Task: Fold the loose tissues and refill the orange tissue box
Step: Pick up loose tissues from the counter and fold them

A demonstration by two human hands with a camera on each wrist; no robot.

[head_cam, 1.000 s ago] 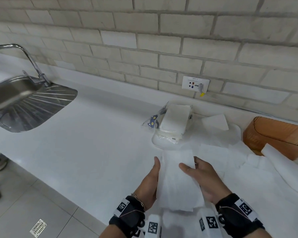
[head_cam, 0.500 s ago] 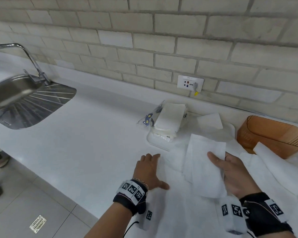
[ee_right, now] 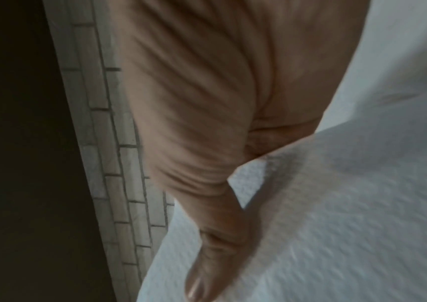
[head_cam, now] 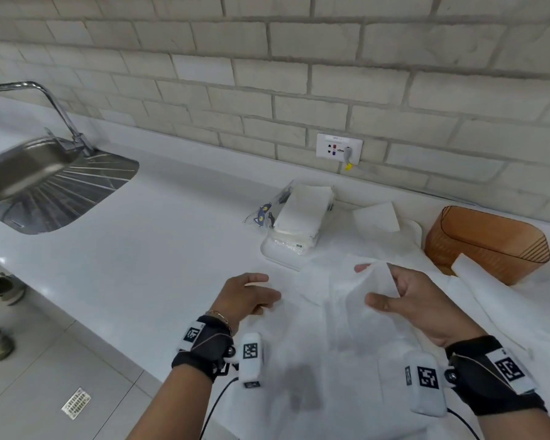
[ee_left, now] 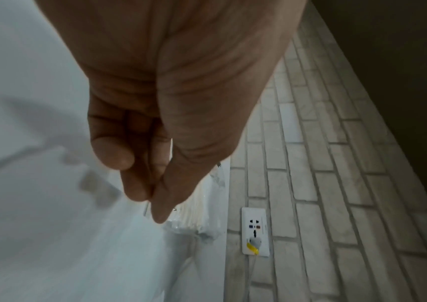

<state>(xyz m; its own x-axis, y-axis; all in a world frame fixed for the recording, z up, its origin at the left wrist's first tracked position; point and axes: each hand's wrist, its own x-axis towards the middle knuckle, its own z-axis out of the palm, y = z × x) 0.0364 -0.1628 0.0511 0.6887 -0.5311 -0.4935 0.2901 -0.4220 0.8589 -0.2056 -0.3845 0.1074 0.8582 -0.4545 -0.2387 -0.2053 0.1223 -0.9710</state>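
White counter: right hand grasps a tissue, left hand released

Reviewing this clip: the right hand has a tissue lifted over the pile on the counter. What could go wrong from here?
1. Only the right hand holds the thin tissue; the left hand holds nothing, so the sheet may sag or crease before folding.
2. Loose tissues overlap beneath it, so a second sheet could get picked up by mistake.
3. A tissue leans on the orange tissue box and could snag at insertion.
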